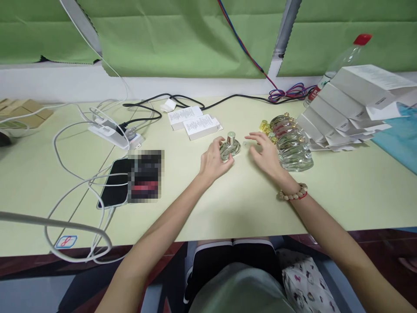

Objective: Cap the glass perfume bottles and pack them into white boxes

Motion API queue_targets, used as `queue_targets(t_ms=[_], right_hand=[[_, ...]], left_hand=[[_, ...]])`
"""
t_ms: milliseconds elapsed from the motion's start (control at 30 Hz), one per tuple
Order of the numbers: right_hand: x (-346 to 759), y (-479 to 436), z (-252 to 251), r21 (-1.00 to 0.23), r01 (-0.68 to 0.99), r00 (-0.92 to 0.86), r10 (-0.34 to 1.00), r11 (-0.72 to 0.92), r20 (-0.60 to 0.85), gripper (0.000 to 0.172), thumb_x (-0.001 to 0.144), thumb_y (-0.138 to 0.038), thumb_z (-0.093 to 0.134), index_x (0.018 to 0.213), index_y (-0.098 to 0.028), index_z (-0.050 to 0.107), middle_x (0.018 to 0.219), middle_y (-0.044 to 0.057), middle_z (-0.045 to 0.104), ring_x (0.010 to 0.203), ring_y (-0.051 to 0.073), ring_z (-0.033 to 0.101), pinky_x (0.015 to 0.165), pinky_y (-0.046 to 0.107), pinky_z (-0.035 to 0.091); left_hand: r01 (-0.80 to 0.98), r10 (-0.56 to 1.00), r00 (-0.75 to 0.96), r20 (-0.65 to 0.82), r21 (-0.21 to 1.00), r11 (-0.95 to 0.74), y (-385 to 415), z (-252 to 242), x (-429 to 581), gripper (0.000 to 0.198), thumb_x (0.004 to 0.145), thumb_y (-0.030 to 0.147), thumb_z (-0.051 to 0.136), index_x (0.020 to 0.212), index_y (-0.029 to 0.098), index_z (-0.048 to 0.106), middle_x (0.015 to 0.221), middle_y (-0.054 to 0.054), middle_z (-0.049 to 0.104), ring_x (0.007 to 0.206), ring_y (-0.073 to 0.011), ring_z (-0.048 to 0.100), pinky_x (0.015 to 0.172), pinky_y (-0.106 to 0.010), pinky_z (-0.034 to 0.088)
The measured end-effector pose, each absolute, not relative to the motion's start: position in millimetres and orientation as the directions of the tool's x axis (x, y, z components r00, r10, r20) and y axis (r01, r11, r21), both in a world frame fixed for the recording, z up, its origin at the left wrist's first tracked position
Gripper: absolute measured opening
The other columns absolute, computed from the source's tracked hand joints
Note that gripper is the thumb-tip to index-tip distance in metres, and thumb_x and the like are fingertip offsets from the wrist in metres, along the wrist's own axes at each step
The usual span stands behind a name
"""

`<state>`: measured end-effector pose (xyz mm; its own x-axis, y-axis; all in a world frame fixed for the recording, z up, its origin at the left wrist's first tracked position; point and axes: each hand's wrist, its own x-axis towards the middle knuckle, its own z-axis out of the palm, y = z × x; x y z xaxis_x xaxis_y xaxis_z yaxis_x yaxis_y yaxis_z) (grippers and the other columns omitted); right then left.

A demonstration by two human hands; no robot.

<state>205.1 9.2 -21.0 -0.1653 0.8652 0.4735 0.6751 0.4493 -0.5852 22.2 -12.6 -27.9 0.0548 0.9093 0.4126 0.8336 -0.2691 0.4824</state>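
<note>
My left hand [215, 161] has its fingers wrapped round a small glass perfume bottle [225, 151] with a shiny silver neck, upright on the table. To its right my right hand [265, 154] hovers with fingers apart and nothing in it. A tiny clear piece [244, 143] lies on the table between the hands. Just beyond my right hand a row of clear glass bottles [295, 150] stands close together, some with gold tops. Several yellow-gold caps [265, 126] sit at the left of that row.
Two white boxes [202, 126] lie behind my left hand. Open white cartons [345, 108] are stacked at the right, before a plastic bottle [342, 61] with a red cap. On the left are a phone [115, 182], a power strip [112, 134] and looping white cables [78, 224].
</note>
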Motion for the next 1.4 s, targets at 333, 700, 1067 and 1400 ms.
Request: queue_targets(t_ms=[333, 700, 1067, 1400], right_hand=[[200, 0, -23, -0.172, 0.930, -0.273, 0.923, 0.325, 0.270, 0.036, 0.084, -0.025, 0.043, 0.111, -0.009, 0.058, 0.125, 0.016, 0.055, 0.114, 0.028, 0.048, 0.097, 0.040, 0.028], [196, -3, -21, -0.136, 0.959, -0.203, 0.938, 0.249, 0.281, 0.033, 0.083, -0.028, 0.043, 0.102, -0.009, 0.062, 0.120, 0.018, 0.054, 0.110, 0.028, 0.047, 0.098, 0.041, 0.024], [196, -3, -16, -0.156, 0.960, -0.175, 0.932, 0.234, 0.317, 0.032, 0.084, -0.028, 0.043, 0.101, -0.011, 0.063, 0.121, 0.018, 0.053, 0.114, 0.028, 0.044, 0.102, 0.045, 0.019], [195, -5, -14, -0.187, 0.949, -0.191, 0.935, 0.253, 0.299, 0.031, 0.084, -0.026, 0.042, 0.100, -0.013, 0.064, 0.116, 0.016, 0.055, 0.110, 0.026, 0.046, 0.103, 0.044, 0.018]], left_hand=[[0.807, 0.884, 0.054, 0.465, 0.501, -0.313, -4, -27, 16, 0.020, 0.079, 0.021, 0.046, 0.099, 0.021, 0.047, 0.110, -0.008, 0.050, 0.098, -0.0187, 0.054, 0.062, -0.027, 0.048], [0.853, 0.852, 0.322, 0.414, 0.264, -0.450, 7, -35, 26, 0.047, 0.081, 0.029, 0.048, 0.127, 0.020, 0.044, 0.146, -0.017, 0.023, 0.134, -0.0314, 0.027, 0.098, -0.048, 0.036], [0.818, 0.827, 0.378, 0.417, 0.267, -0.509, 42, -35, 47, 0.032, 0.083, 0.025, 0.042, 0.112, 0.020, 0.054, 0.153, -0.009, 0.009, 0.138, -0.0290, 0.021, 0.099, -0.046, 0.036], [0.842, 0.870, 0.319, 0.375, 0.309, -0.442, 69, -38, 56, 0.051, 0.078, 0.028, 0.046, 0.129, 0.020, 0.043, 0.152, -0.007, 0.015, 0.136, -0.0289, 0.024, 0.103, -0.047, 0.031]])
